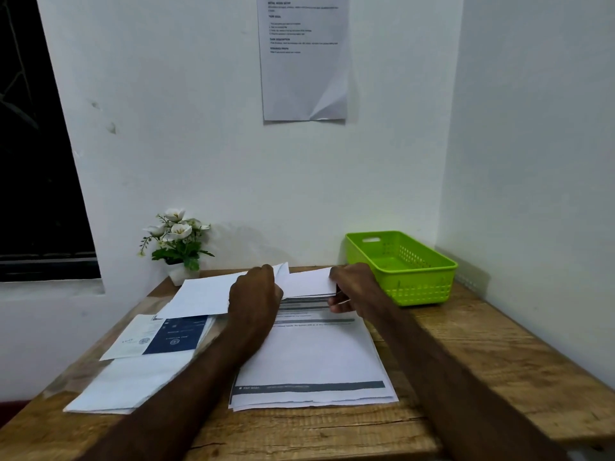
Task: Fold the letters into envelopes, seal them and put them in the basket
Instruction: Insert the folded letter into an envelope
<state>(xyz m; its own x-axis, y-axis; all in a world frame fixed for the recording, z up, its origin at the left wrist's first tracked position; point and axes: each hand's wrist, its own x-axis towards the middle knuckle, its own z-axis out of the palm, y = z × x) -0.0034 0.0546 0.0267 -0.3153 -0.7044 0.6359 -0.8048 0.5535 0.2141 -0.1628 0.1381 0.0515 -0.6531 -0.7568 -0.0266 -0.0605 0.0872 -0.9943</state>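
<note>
Both hands, left hand [254,291] and right hand [352,287], grip my envelope [309,281]; basket [402,267] empty, letters [312,357] unfolded.

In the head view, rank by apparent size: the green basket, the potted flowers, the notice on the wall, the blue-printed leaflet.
1. Notice on the wall, cut off at the top edge.
2. Green basket.
3. Blue-printed leaflet and potted flowers: too alike to rank; the leaflet is nearer and partly covered.

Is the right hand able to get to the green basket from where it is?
Probably yes. The right hand holds a white envelope just left of the green basket, which sits open-topped on the table. Nothing stands between them.
</note>
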